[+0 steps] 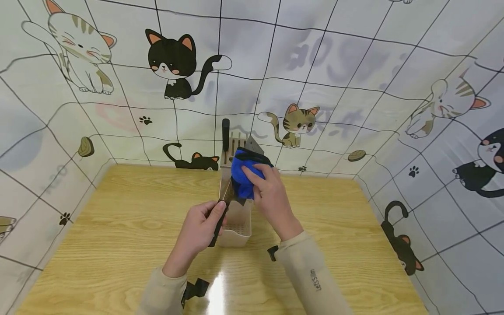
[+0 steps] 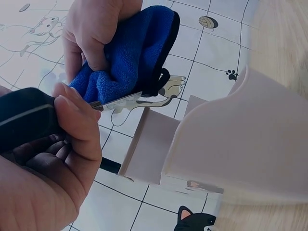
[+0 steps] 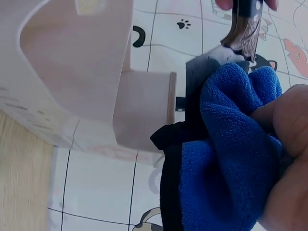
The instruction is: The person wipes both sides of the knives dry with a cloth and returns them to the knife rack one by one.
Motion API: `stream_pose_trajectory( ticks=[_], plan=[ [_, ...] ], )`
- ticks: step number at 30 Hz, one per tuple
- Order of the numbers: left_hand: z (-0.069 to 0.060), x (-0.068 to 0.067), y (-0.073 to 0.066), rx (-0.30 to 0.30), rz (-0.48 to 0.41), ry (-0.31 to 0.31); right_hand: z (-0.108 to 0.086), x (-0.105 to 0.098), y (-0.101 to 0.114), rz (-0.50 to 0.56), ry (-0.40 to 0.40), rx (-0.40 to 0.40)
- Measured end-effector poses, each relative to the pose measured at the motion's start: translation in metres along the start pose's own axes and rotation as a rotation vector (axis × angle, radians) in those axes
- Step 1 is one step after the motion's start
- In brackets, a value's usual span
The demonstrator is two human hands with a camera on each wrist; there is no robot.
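My left hand (image 1: 202, 225) grips the black handle (image 1: 218, 225) of a broad-bladed cleaver, which slants up and away over the beige knife holder (image 1: 234, 238). In my right hand (image 1: 271, 197) is a blue cloth (image 1: 245, 175) with black edging, pinched against the cleaver's blade. Most of the blade is hidden by the cloth; a grey corner (image 1: 253, 144) shows above it. From the right wrist, part of the bare blade (image 3: 195, 79) is visible beside the cloth (image 3: 231, 120). The left wrist view has a thin strip of blade (image 2: 122, 101) under the cloth (image 2: 130, 57).
Behind the hands, a black-handled knife (image 1: 225, 133) stands upright in the holder's slotted back part. The holder sits on a wood-grain table (image 1: 134, 218). White wall coverings with printed cats (image 1: 172, 63) and grid lines rise at the back and both sides.
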State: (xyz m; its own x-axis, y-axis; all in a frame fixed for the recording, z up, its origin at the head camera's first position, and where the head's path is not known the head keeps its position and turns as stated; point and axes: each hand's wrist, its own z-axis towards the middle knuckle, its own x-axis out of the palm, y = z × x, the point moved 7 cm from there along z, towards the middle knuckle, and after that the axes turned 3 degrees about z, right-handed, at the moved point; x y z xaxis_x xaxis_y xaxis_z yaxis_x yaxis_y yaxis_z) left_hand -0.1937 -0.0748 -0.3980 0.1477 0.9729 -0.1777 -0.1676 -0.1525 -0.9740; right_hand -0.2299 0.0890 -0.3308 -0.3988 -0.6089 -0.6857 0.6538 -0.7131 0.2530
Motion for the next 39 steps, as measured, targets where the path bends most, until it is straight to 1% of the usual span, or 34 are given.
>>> stream_pose_trajectory(
  ticks=[5,10,13,18,22,26,33,37,39],
  plan=[
    [0.0,0.002,-0.001,0.012,0.006,0.021,0.006,-0.003,-0.009,-0.019,0.004,0.02],
    [-0.001,0.004,-0.002,0.014,0.0,0.035,0.014,-0.004,-0.018,-0.013,0.013,0.043],
    [-0.001,0.005,-0.003,0.025,0.007,0.045,0.018,-0.005,-0.025,-0.013,0.013,0.065],
    [-0.002,0.005,-0.004,0.033,0.024,0.054,0.024,-0.006,-0.034,-0.005,0.028,0.13],
    [-0.004,0.005,-0.004,0.031,0.03,0.052,0.027,-0.006,-0.039,-0.002,0.043,0.201],
    [-0.004,0.005,-0.005,0.044,0.031,0.053,0.027,-0.007,-0.043,-0.004,0.046,0.251],
    [-0.005,0.004,-0.008,0.065,0.031,0.038,0.025,-0.009,-0.049,0.009,0.017,0.274],
    [-0.005,0.004,-0.009,0.071,0.035,0.031,0.02,-0.007,-0.049,0.035,0.039,0.314],
    [-0.005,0.004,-0.009,0.069,0.037,0.022,0.018,-0.005,-0.048,0.043,0.047,0.318]
  ],
)
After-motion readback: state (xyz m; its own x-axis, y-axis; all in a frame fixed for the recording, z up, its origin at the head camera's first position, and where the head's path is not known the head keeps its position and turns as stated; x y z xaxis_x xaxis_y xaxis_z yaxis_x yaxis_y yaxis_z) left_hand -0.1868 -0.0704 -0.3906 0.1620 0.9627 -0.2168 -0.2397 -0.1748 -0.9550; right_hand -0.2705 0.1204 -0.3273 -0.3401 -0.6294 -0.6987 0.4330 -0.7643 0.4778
